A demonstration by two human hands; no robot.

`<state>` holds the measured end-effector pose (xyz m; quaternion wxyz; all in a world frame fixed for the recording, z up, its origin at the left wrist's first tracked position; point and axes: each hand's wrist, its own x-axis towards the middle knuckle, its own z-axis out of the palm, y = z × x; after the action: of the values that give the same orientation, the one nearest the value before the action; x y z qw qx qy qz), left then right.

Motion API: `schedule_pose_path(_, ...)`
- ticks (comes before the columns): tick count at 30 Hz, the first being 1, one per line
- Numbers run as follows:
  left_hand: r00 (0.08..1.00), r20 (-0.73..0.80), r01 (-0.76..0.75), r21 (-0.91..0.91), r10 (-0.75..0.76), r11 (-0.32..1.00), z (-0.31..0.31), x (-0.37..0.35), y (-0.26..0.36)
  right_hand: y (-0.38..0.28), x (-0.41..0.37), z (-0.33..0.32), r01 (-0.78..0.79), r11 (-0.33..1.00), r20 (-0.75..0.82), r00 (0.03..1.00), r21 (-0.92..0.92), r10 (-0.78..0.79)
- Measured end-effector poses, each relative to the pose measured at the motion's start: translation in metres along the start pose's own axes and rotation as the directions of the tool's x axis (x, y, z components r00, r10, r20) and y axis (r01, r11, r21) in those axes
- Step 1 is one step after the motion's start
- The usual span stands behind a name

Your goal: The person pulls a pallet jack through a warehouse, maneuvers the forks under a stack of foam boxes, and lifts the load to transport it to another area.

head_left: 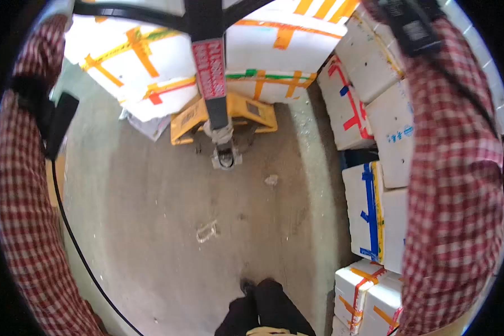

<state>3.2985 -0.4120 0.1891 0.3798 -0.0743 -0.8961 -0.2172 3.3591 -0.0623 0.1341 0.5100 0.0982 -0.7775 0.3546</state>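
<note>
Both my arms, in red-and-white checked sleeves, reach up and forward along the left (22,213) and right (453,185) sides of the view. Each wrist wears a black strap, the right one with a small black device (411,25). Both hands lie beyond the top edge, hidden. Between the arms stands a yellow pallet jack (232,115). Its black shaft with a red label (210,67) rises to a black handle bar (134,14) at the top. White foam boxes (274,50) taped in orange and green sit on the jack.
A stack of white foam boxes (369,207) with red, blue and orange tape lines the right side. The floor (168,224) is worn concrete with small scraps. A thin black cable (78,252) hangs at the left. My dark trouser legs (263,313) show at the bottom.
</note>
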Motion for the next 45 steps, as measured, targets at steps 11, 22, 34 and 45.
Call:
schedule_pose_path(11, 0.853, -0.173, 0.345, -0.522, -0.493, 0.780, 0.051, 0.019, -0.138, 0.007, 0.103, 0.141, -0.144, 0.974, 0.259, 0.947, -0.177, 0.188)
schedule_pose_path(22, 0.802, -0.134, 0.417, -0.572, -0.582, 0.707, 0.123, 0.089, -0.099, 0.097, 0.142, 0.191, -0.268, 0.886, 0.131, 0.963, 0.379, 0.235)
schedule_pose_path(34, 0.628, -0.107, 0.740, -0.226, -0.771, 0.634, 0.146, 0.135, -0.167, 0.151, 0.159, 0.255, -0.288, 0.744, 0.289, 0.948, 0.603, 0.133)
schedule_pose_path(45, 0.458, -0.118, 0.761, -0.461, -0.881, 0.457, 0.161, 0.140, -0.158, 0.170, 0.164, 0.269, -0.332, 0.626, 0.376, 0.924, 0.706, 0.067)
